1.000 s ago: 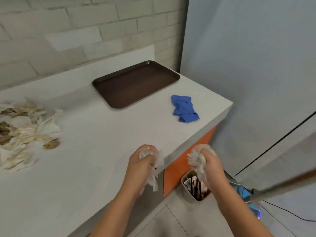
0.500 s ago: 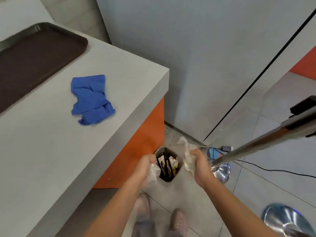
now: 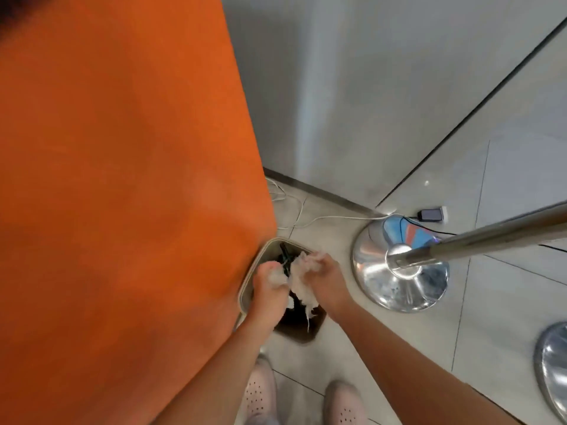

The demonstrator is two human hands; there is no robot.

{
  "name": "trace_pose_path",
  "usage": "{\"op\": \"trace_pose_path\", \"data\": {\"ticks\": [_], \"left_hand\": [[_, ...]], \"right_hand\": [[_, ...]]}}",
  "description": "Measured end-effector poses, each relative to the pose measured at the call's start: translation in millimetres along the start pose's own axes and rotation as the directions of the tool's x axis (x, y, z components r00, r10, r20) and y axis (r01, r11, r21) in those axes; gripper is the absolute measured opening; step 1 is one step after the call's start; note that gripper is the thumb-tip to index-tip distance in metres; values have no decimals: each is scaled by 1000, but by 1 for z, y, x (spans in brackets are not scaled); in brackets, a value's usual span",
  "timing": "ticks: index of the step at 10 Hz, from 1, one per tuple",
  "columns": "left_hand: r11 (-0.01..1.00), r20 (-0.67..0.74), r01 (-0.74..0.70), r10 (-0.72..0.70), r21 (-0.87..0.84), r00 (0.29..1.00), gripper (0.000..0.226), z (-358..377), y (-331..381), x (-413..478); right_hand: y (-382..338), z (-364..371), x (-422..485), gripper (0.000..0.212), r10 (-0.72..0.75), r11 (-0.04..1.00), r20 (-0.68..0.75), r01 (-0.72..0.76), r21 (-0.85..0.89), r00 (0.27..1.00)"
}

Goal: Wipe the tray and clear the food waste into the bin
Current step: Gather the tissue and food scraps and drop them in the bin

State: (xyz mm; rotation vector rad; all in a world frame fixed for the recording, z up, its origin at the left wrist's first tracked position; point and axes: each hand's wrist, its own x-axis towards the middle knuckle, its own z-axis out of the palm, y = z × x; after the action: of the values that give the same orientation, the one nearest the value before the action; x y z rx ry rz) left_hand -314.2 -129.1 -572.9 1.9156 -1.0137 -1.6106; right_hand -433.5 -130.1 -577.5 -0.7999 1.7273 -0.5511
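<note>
A small beige bin [image 3: 249, 282] with a dark liner stands on the floor against the orange counter side [image 3: 122, 194]. My left hand [image 3: 270, 289] is over the bin's left rim, gripping a wad of white crumpled waste [image 3: 276, 276]. My right hand [image 3: 325, 279] is over the bin's opening, gripping a larger wad of white waste [image 3: 302, 289] with strands hanging down into the bin. Both hands are close together. The tray and the blue cloth are out of view.
A chrome stand base [image 3: 399, 271] with a metal pole [image 3: 497, 237] stands right of the bin. White cables [image 3: 306, 220] and a small dark device [image 3: 429, 214] lie by the grey wall. A second chrome base [image 3: 552, 363] is at the right edge. My shoes [image 3: 260, 394] are below.
My view has dropped from the counter top to the floor. Both hands, still holding the white waste, have moved down and together over the bin.
</note>
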Motion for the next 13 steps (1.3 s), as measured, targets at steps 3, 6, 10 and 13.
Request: {"op": "trace_pose_path", "data": {"ticks": [3,6,10,13], "left_hand": [[576,264,-355,238,736,935,31,3,-103,39],[139,403,-405,41,904,914,37,10,-92,71],[-39,504,-507,-66,861,861,48,4,-67,53],[130,518,-542,179,830,837,37,-31,-4,-17]], "right_hand": [[78,26,53,30,-188,634,150,237,-736,971],[73,30,58,34,89,369,345,291,-883,934],[55,26,34,59,62,35,385,384,-923,921],[-10,-1,-25,50,-29,276,356,349,-895,934]]}}
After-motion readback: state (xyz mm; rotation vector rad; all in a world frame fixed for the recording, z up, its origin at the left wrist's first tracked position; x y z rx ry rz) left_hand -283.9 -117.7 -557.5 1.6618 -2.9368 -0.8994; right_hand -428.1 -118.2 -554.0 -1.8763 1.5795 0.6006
